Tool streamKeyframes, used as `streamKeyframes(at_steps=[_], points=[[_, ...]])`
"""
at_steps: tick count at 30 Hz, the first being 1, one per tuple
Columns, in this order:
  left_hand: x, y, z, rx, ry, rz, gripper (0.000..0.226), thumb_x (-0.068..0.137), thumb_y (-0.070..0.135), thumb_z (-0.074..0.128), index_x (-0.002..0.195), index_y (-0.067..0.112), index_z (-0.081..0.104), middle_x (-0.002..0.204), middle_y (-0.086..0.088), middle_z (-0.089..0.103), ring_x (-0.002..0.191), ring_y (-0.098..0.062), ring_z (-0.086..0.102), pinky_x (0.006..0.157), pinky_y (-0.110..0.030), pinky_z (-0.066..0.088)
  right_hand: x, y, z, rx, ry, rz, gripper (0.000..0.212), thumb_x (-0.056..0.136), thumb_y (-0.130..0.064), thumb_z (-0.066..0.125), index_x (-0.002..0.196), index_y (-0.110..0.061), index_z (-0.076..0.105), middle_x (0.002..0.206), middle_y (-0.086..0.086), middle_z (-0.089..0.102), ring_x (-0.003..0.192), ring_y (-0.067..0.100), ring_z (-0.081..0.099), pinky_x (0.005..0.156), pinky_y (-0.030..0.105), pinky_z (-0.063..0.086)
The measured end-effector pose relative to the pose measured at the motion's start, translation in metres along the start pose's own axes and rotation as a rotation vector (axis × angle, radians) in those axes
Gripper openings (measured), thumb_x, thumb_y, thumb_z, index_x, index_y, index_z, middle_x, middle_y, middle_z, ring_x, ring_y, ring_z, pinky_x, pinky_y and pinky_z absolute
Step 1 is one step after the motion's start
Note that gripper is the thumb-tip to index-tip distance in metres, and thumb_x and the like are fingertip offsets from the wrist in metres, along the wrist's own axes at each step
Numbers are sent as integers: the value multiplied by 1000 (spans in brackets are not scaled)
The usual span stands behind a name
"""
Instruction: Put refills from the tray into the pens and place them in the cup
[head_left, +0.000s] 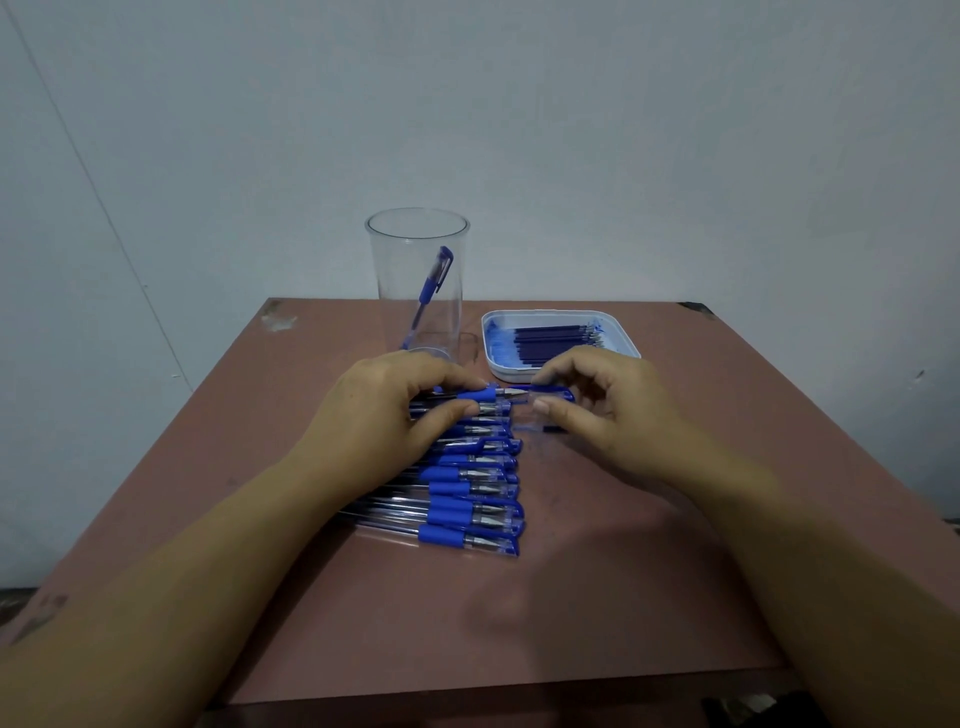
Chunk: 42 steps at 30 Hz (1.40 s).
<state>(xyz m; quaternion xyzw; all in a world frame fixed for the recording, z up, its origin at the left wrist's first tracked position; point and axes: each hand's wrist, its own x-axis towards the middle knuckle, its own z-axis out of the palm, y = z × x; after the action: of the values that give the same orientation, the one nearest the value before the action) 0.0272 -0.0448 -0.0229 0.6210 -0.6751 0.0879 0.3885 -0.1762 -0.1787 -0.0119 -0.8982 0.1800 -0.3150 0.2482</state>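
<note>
A row of several blue-gripped clear pens lies side by side in the middle of the brown table. My left hand pinches the top pen at its blue grip, just above the row. My right hand pinches that pen's clear cap with a blue clip, which sits just off the metal tip. A tall clear cup stands behind my left hand with one capped blue pen leaning inside. A white tray holding several dark blue refills sits behind my right hand.
A pale wall rises right behind the table. The table's far corners are chipped. A dark object shows at the bottom right below the table's front edge.
</note>
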Motion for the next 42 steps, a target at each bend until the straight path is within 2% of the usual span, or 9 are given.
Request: streamKeyframes(at_steps=[8, 15, 20, 24, 26, 30, 34, 38, 42], points=[[0, 3, 3, 9, -10, 30, 21, 86, 34, 73, 106, 31, 73, 91, 23, 64, 84, 1, 60, 76, -24, 53, -1, -5, 4, 56, 1, 2, 18, 83, -19, 76, 94, -30, 67, 82, -3, 65, 65, 8, 50, 59, 13, 41], [-4, 5, 6, 29, 103, 107, 26, 87, 40, 63, 98, 20, 76, 83, 8, 70, 75, -10, 63, 66, -36, 54, -1, -12, 16, 183, 40, -13, 20, 84, -23, 74, 95, -38, 67, 89, -13, 68, 82, 13, 65, 73, 32, 54], [-5, 5, 7, 42, 127, 95, 24, 87, 37, 65, 98, 20, 76, 83, 9, 70, 76, -8, 62, 67, -31, 53, -1, -20, 18, 183, 56, -33, 21, 85, -21, 72, 94, -38, 65, 94, -17, 66, 84, 5, 64, 73, 18, 51], [0, 10, 4, -2, 135, -5, 21, 85, 37, 72, 105, 30, 72, 91, 22, 65, 81, 2, 58, 73, -13, 45, 3, -23, 22, 501, 38, 148, 14, 88, -18, 69, 95, -30, 67, 92, -3, 70, 85, 14, 69, 71, 29, 58], [2, 10, -1, -5, 113, -46, 34, 81, 44, 73, 113, 34, 66, 99, 26, 60, 87, 3, 56, 78, -10, 41, 5, -22, 21, 623, 85, 224, 16, 88, -11, 67, 96, -25, 66, 91, 1, 71, 86, 16, 70, 70, 28, 57], [10, -7, -29, 124, 164, -149, 76, 71, 63, 64, 137, 27, 51, 131, 6, 53, 119, -11, 45, 99, -37, 44, 16, -22, -5, 670, 285, 206, 18, 88, 0, 63, 95, -17, 64, 77, -9, 71, 73, 3, 67, 70, 16, 53], [30, -24, -54, 241, 128, -198, 99, 65, 64, 67, 149, 25, 32, 151, -5, 37, 138, -23, 34, 112, -42, 33, 42, -30, -35, 692, 439, 153, 23, 90, -2, 62, 97, -22, 53, 74, -5, 69, 68, 7, 65, 75, 22, 55], [44, -35, -53, 238, 81, -216, 102, 62, 60, 71, 149, 24, 32, 154, -3, 32, 141, -21, 32, 114, -40, 30, 76, -39, -56, 631, 513, 72, 30, 91, -6, 64, 96, -23, 39, 78, 3, 65, 66, 10, 63, 80, 27, 56], [47, -48, -41, 138, 118, -215, 98, 64, 46, 85, 145, 25, 34, 147, 1, 40, 132, -15, 42, 107, -41, 43, 105, -35, -54, 395, 383, -7, 31, 89, -9, 68, 92, -25, 41, 78, 0, 64, 67, 6, 57, 69, 22, 51]])
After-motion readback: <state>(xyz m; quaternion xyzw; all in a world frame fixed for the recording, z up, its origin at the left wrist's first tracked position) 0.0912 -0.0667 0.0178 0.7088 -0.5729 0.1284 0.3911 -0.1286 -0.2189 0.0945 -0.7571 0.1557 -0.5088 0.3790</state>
